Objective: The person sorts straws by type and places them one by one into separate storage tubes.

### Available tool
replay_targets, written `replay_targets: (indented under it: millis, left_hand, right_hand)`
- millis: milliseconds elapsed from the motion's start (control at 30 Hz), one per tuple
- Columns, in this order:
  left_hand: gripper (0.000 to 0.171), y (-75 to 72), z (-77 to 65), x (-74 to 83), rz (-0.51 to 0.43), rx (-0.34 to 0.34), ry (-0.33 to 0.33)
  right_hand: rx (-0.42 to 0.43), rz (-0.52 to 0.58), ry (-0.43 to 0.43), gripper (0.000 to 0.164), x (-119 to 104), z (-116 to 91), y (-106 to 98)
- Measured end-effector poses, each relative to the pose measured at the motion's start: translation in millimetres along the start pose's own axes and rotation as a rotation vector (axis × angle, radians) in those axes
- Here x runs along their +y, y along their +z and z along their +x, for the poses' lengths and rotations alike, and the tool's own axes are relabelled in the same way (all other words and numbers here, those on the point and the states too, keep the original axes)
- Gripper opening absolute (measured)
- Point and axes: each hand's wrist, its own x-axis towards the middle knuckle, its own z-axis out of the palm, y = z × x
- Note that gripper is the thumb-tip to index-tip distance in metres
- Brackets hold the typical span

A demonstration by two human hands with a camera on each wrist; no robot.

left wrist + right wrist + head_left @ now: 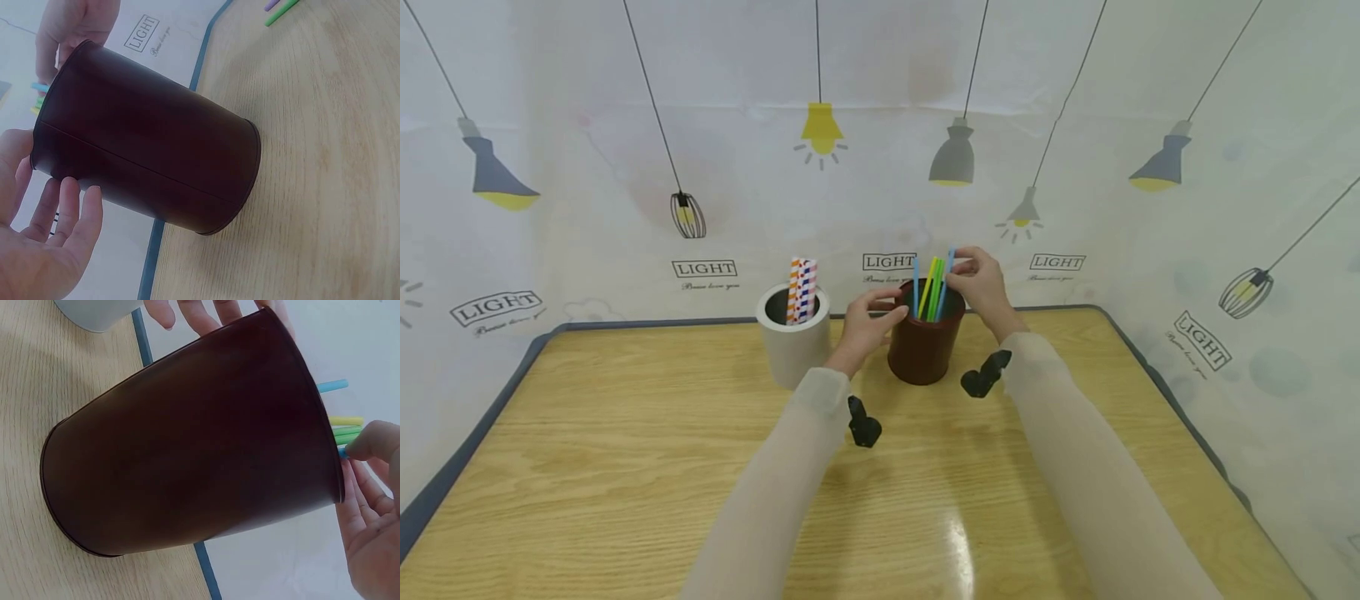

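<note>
A brown cylindrical holder (917, 354) stands upright on the table, with several thin straws in green (933, 292), yellow (925, 293) and blue rising above its rim. My right hand (981, 282) is over the holder's right rim, pinching a blue straw (342, 452) between thumb and fingers, the straw's lower part hidden inside. At the opposite side, my left hand (868, 325) touches the rim, its loosely extended fingers (70, 200) against the outer wall. Another blue straw (333, 385) leans near the left hand.
Left of the brown holder is a white holder (797, 358) with patterned paper straws (802, 290). A green straw (282, 12) and a purple straw (271, 5) lie on the wooden table (625, 467). A lamp-printed backdrop (880, 192) rises behind the table's far edge.
</note>
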Motion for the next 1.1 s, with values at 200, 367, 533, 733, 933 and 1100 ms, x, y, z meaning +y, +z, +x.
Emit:
replay_targets:
  millis: [200,367,533,733,933,1100]
  left_hand:
    - [0.035,0.5,-1.2,0.9,0.014,0.006,0.004]
    - [0.036,0.7,-1.8,1.0,0.024,0.011,0.001]
    - [0.035,0.3,-2.0,0.4,0.026,0.016,-0.002]
    - [0.035,0.0,-1.8,-0.5,0.028,0.014,-0.002]
    - [0.035,0.2,-1.8,1.0,0.019,0.014,-0.005]
    - [0.035,0.6,-0.9,1.2,0.018,0.009,-0.006]
  right_hand:
    - [-0.032,-0.062,0.001,0.039,1.9,3.8,-0.6]
    - [-0.077,-0.106,-0.013,0.039,-0.2,3.7,-2.6]
    - [-0.109,-0.099,-0.007,0.039,-3.5,2.6,-3.7]
    - [-0.099,-0.082,-0.007,0.037,-3.0,2.4,-4.9]
    - [-0.084,-0.074,-0.016,0.036,-2.6,3.7,-4.4]
    - [-0.042,-0.087,-0.007,0.034,-4.7,4.6,-2.6]
